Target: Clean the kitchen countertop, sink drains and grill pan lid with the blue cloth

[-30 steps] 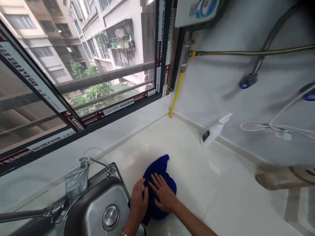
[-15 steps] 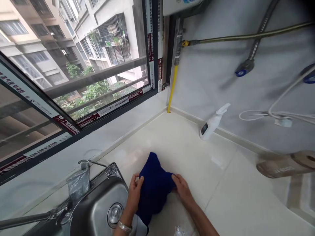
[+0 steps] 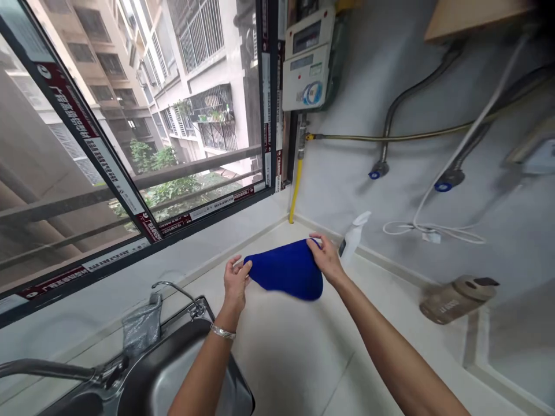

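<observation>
A dark blue cloth [image 3: 284, 268] is stretched between my two hands above the pale countertop [image 3: 299, 346]. My left hand [image 3: 236, 280] pinches its left corner between thumb and fingers, and a bracelet circles that wrist. At the upper right corner, my right hand [image 3: 324, 257] grips the cloth with the thumb on the near side. The lower edge of the cloth hangs loose and looks slightly blurred. Just beyond my right hand stands a white spray bottle [image 3: 353, 237], partly hidden by that hand.
At the lower left is a steel sink [image 3: 173, 370] with a tap [image 3: 47, 370] and a plastic-wrapped item [image 3: 142, 326]. A brown bottle [image 3: 457, 299] lies to the right. A yellow pipe [image 3: 295, 190] rises in the corner below a meter [image 3: 307, 63]; cables [image 3: 429, 228] hang on the wall.
Both hands have lifted the cloth up and away from me, and it is spread wider with its top edge pulled straight. The view has tilted upward, showing more of the wall.
</observation>
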`<state>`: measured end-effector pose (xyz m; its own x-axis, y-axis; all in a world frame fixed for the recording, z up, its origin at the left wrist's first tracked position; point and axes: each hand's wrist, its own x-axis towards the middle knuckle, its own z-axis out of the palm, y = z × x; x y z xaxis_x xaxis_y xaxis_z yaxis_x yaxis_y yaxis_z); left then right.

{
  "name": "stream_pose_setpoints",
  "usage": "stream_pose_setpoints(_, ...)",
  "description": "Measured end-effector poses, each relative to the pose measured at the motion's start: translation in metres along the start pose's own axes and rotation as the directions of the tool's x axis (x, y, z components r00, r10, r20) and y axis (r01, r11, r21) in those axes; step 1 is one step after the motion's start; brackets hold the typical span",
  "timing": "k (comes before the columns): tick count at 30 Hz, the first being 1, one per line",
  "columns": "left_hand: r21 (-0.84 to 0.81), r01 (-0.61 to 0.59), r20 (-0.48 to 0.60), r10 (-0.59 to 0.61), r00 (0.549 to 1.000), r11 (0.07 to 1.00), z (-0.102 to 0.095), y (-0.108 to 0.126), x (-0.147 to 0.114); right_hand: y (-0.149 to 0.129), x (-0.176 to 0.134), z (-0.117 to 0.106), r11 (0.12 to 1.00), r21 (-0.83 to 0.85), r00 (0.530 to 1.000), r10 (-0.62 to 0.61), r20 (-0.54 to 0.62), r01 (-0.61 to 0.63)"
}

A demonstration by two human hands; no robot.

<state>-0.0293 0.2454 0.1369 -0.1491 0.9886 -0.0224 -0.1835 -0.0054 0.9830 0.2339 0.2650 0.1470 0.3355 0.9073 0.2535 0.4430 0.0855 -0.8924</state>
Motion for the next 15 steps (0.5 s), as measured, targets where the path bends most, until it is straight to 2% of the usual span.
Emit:
stream_pose_setpoints(2,0.049,-0.016,0.022,0.015,1.0,0.999,-0.001,-0.015,-0.005,0.016,-0.01,-0.014,0.998,-0.053,0.999,0.032,-0.006,-0.032)
stream_pose_setpoints(4,0.149,-0.018,0.079,0.007,0.997,0.989,-0.011,-0.043,-0.021,0.043,-0.041,-0.029,0.99,-0.127,0.997,0.069,0.02,-0.066)
stream_pose_setpoints(6,0.282,-0.041,0.159,-0.004,0.987,0.958,-0.03,-0.08,-0.044,0.076,-0.082,-0.039,0.975,-0.204,0.992,0.104,0.074,-0.087)
stream_pose_setpoints(8,0.425,-0.098,0.224,0.0,0.975,0.9,-0.054,-0.115,-0.067,0.107,-0.118,-0.036,0.954,-0.28,0.985,0.14,0.101,-0.107)
stream_pose_setpoints(9,0.492,-0.137,0.245,0.015,0.97,0.86,-0.067,-0.131,-0.076,0.12,-0.131,-0.028,0.93,-0.353,0.986,0.143,0.085,-0.104)
stream_pose_setpoints(11,0.604,-0.186,0.251,0.037,0.967,0.775,-0.091,-0.155,-0.087,0.14,-0.149,0.0,0.825,-0.565,0.989,0.063,0.136,0.025)
stream_pose_setpoints(12,0.649,-0.205,0.255,0.044,0.966,0.733,-0.101,-0.163,-0.089,0.147,-0.154,0.018,0.761,-0.638,0.98,0.015,0.197,0.116)
stream_pose_setpoints(14,0.769,-0.262,0.281,0.059,0.958,0.584,-0.116,-0.176,-0.083,0.157,-0.161,0.057,0.664,-0.683,0.933,-0.065,0.354,0.305)
stream_pose_setpoints(15,0.835,-0.294,0.297,0.068,0.952,0.465,-0.122,-0.181,-0.078,0.162,-0.163,0.073,0.635,-0.677,0.907,-0.095,0.409,0.372)
